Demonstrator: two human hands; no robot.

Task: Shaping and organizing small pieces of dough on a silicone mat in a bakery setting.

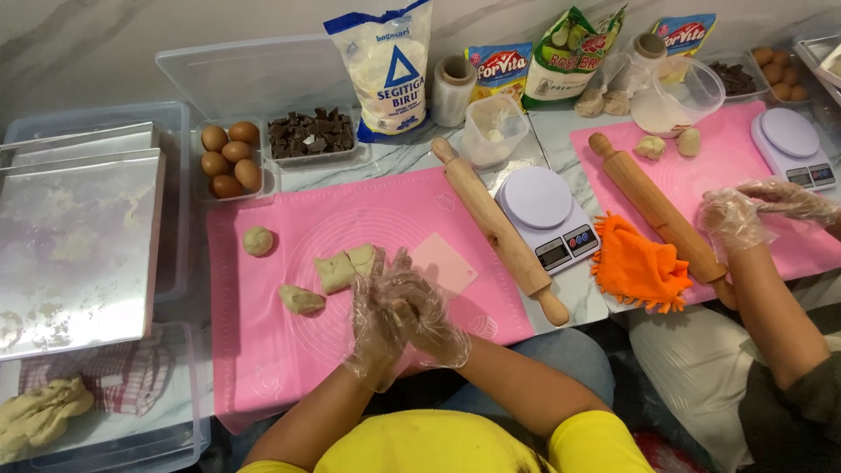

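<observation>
My left hand (375, 328) and my right hand (429, 320) wear clear plastic gloves and press together palm to palm above the pink silicone mat (289, 350); whatever sits between them is hidden. Just beyond my fingers lie two cut dough pieces (344, 267). A rough dough lump (300, 300) rests to their left, and a round dough ball (257, 241) sits near the mat's far left corner. A pale pink scraper (445, 263) lies flat to the right of my hands.
A wooden rolling pin (499, 229) and a white kitchen scale (547, 215) lie right of the mat. Eggs (230, 159), chocolate chunks (309, 133) and a flour bag (390, 70) stand behind. Metal trays (74, 236) sit left. Another person's gloved hands (758, 210) work on a second pink mat.
</observation>
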